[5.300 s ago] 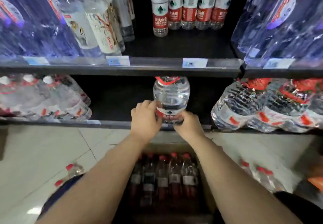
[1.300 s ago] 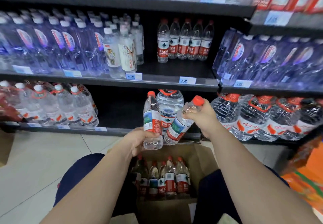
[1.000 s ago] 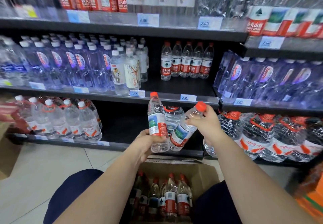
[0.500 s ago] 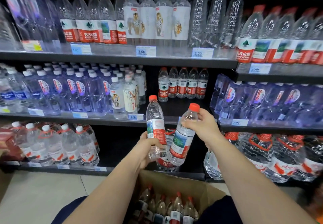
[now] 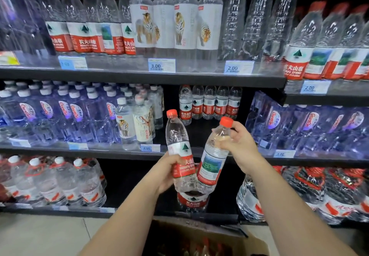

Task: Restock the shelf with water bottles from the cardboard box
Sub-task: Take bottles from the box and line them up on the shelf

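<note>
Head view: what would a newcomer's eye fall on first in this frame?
Mid-frame, the left hand grips an upright red-capped bottle by its label, while the right hand holds a tilted bottle near its neck. Behind them, a short row of matching bottles stands at the back of the middle shelf. The open cardboard box sits at the bottom edge.

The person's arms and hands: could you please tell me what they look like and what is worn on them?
The left forearm and right forearm are bare, no sleeve in view. The left grip and right grip are bare hands without gloves; no ring, watch or bracelet shows.
</note>
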`<action>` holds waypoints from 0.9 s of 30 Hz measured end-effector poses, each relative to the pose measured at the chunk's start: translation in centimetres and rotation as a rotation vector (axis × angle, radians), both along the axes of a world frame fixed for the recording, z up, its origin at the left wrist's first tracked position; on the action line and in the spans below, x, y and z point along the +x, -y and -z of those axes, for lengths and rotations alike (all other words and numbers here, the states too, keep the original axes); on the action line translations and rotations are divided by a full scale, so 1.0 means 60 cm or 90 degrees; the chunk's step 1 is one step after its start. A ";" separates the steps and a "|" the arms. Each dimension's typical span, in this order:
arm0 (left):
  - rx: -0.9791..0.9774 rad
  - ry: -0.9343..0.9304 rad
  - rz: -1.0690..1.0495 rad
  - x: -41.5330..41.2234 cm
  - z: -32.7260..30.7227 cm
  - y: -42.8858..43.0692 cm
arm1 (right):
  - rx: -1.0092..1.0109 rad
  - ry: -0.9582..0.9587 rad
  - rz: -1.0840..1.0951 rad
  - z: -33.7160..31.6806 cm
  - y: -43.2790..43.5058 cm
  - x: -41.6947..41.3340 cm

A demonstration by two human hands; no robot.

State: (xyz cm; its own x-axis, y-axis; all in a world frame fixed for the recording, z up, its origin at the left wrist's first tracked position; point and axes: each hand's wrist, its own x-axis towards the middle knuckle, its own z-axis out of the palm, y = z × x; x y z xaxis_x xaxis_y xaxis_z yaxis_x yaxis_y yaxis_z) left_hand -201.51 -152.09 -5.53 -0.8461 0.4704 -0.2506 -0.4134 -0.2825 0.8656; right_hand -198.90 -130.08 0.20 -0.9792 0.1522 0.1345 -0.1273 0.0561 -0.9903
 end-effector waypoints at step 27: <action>0.185 0.050 0.060 -0.054 0.041 -0.068 | -0.164 0.160 0.030 0.113 0.065 -0.064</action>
